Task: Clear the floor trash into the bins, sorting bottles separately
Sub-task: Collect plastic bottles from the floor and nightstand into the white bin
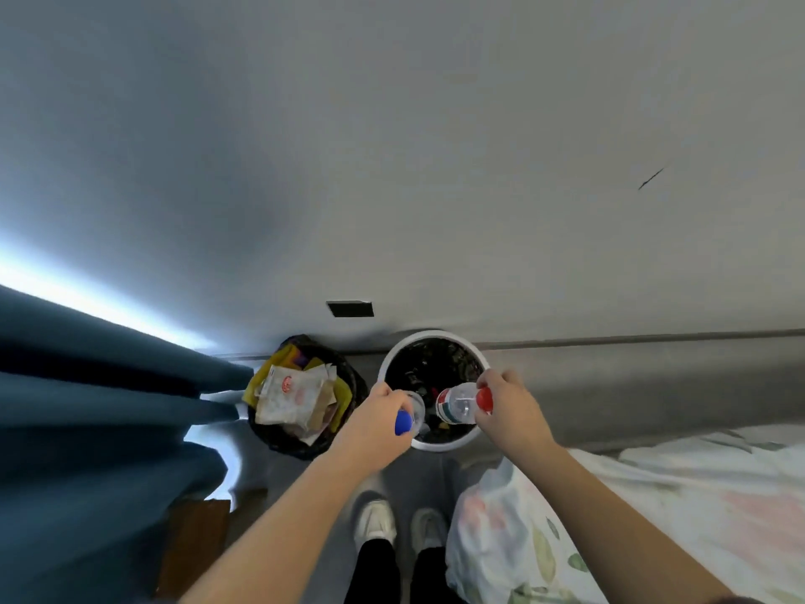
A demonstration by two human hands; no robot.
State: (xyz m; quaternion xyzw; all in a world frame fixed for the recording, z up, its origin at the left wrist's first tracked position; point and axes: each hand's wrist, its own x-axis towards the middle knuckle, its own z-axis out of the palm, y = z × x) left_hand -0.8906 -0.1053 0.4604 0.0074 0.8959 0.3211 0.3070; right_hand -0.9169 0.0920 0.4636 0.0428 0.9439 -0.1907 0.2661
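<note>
Nearly done, I'd say: the left hand (383, 425) has its fingers curled round a blue-capped bottle (413, 412) and the right hand (512, 407) grips a red-capped bottle (457, 403) at its cap end, both right over the white-rimmed bin (435, 446) at lower centre, so only the drop is left. The black bin (300, 449) just left of it is piled with paper wrappers (287, 394), and no trash shows on the floor (414, 475) by the shoes (375, 523). A wrapper's red logo and the red-capped bottle's red-and-green label are too blurry to read.
</note>
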